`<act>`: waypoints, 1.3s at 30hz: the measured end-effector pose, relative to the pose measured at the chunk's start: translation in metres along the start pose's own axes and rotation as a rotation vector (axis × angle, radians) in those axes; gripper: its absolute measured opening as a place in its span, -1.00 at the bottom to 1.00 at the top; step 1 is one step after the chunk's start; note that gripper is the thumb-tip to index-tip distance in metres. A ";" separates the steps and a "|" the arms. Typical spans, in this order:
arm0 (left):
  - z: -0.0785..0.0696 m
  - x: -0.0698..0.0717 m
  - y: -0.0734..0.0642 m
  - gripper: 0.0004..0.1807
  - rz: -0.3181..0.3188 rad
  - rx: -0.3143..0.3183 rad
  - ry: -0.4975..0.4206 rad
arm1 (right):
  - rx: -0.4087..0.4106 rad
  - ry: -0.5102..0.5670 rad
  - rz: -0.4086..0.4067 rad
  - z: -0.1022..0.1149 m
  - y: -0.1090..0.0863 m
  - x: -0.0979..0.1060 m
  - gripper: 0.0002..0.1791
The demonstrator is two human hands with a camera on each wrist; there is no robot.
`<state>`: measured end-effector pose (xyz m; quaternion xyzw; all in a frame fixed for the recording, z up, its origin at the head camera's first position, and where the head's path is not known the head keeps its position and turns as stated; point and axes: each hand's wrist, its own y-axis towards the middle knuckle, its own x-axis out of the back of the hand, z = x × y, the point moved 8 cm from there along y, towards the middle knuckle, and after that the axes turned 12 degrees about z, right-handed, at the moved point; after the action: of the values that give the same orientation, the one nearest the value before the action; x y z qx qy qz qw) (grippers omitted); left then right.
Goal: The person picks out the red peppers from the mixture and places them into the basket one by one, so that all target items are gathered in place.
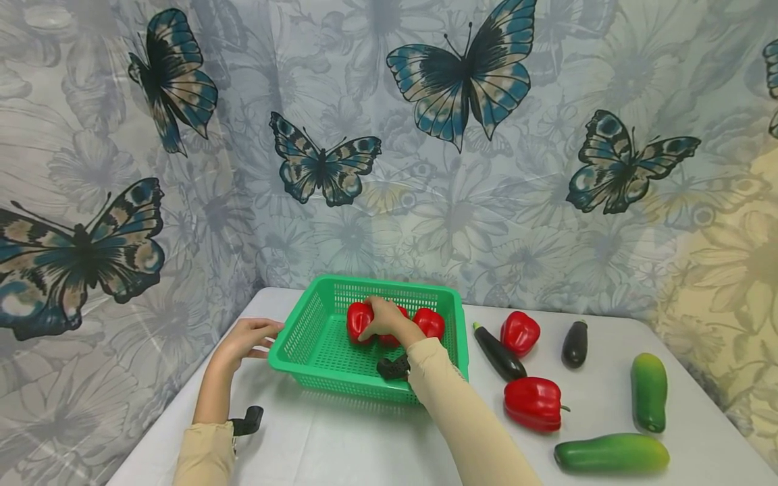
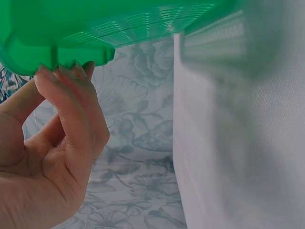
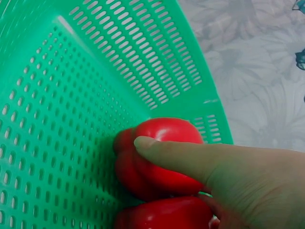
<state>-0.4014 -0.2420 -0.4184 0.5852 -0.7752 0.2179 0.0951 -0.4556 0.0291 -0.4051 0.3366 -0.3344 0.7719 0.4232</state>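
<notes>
A green plastic basket (image 1: pixel 325 354) with slotted walls stands at the back of the table. Inside it my right hand (image 1: pixel 389 322) grips a red bell pepper (image 1: pixel 357 324), the thumb (image 3: pixel 174 155) pressed along its side. Two more red bell peppers lie to its right, the middle one (image 3: pixel 167 212) partly covered by the hand, the other (image 1: pixel 430 322) near the right wall. At the basket's left corner my left hand (image 1: pixel 246 341) pinches the rim with bent fingers (image 2: pixel 71 105); where the thumb lies is hard to make out.
Right of the basket lie two red bell peppers (image 1: pixel 535 403) (image 1: pixel 520 333), a long eggplant (image 1: pixel 500 352), a small eggplant (image 1: pixel 575 344) and two green cucumber-like vegetables (image 1: pixel 649 393) (image 1: pixel 612 453). Butterfly-patterned cloth (image 1: pixel 425 223) hangs behind the white table (image 1: pixel 340 445).
</notes>
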 end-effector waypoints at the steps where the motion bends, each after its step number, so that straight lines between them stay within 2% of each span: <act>1: 0.000 0.000 0.000 -0.47 -0.002 0.002 -0.001 | -0.001 -0.005 0.000 0.000 0.000 0.000 -0.08; 11: 0.000 0.000 0.000 -0.48 -0.006 0.006 0.002 | 0.011 -0.029 -0.003 0.000 0.002 -0.001 -0.06; 19: -0.002 0.000 -0.001 -0.48 -0.008 0.002 0.007 | 0.004 -0.021 -0.027 -0.002 0.005 0.000 -0.18; 25: -0.003 0.000 -0.001 -0.49 -0.004 -0.003 0.003 | 0.018 -0.017 -0.028 -0.001 0.005 0.000 -0.19; 31: -0.004 0.000 -0.003 -0.48 0.011 -0.021 0.001 | 0.031 0.032 -0.034 -0.001 0.004 0.002 -0.15; 39: -0.004 0.000 -0.002 -0.47 0.005 -0.021 0.002 | 0.075 0.166 -0.063 0.001 0.003 0.007 -0.14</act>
<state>-0.3996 -0.2406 -0.4148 0.5819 -0.7790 0.2105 0.1015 -0.4604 0.0299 -0.3997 0.2976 -0.2582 0.7953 0.4606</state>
